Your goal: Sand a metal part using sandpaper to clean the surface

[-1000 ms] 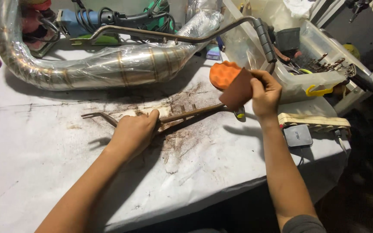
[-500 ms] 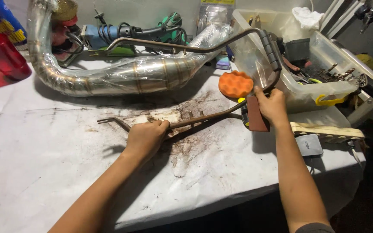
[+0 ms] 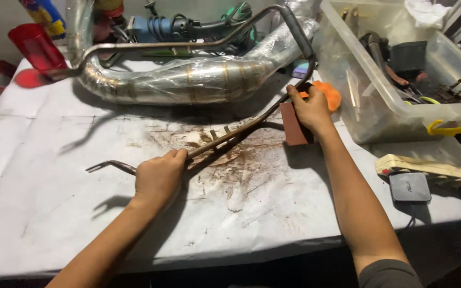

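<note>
1. The worktop (image 3: 54,213), covered in white sheeting, is seen from further left than half a second ago; a red cup (image 3: 36,48) has come fully into view at the far left corner.
2. The shiny exhaust pipe (image 3: 188,80), wrapped in clear film, has not been shifted and lies across the back.
3. The clear plastic bin (image 3: 380,101) of tools is unchanged at the right.
4. The rusty bent rod (image 3: 241,130) is pinned over the rust-stained patch; its far curve is now raised towards the exhaust pipe.
5. The left hand (image 3: 158,178) is clenched around the rod's near stretch, as before.
6. The right hand (image 3: 310,109) has been moved up the rod to the bend, its grip closed on a brown sanding sheet (image 3: 294,125) pressed against the metal, so a fresh stretch is judged to be under rubbing.
7. The orange pad (image 3: 331,95) lies just behind that hand.
</note>
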